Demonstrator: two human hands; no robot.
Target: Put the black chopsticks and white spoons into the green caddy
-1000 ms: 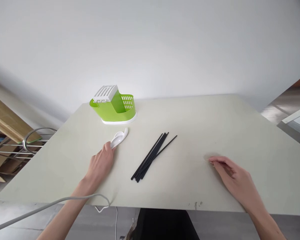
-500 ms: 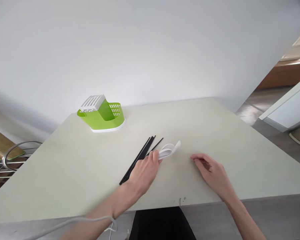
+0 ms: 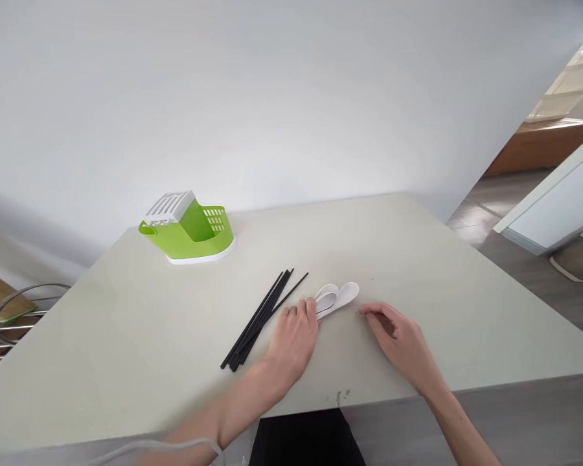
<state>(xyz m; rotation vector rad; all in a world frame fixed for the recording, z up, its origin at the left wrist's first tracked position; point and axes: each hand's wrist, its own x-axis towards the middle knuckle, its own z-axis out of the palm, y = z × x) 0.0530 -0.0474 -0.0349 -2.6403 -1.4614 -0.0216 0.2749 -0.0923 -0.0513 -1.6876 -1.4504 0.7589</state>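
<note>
My left hand (image 3: 295, 333) is closed around the handles of several white spoons (image 3: 342, 298) low over the table. Their bowls fan out to the right of my fingers, while the handles are hidden under my hand. Just left of that hand, a bundle of black chopsticks (image 3: 257, 323) lies slanted on the table, one of them angled away from the others. My right hand (image 3: 401, 340) rests near the tabletop, right of the spoon bowls and apart from them. Its fingers are curled, with the thumb drawn in close to the fingertips, and nothing shows between them.
A green utensil holder (image 3: 204, 249) with a white slotted top stands at the back left of the pale table (image 3: 146, 362), near the wall (image 3: 291, 116). A metal rack (image 3: 10, 323) is beyond the left edge. A grey cable (image 3: 160, 445) crosses by my left forearm.
The spoons have gone from tilted up to lying flatter, and their bowls are more spread. My left hand has moved clear of the chopsticks. The view has shifted slightly.
</note>
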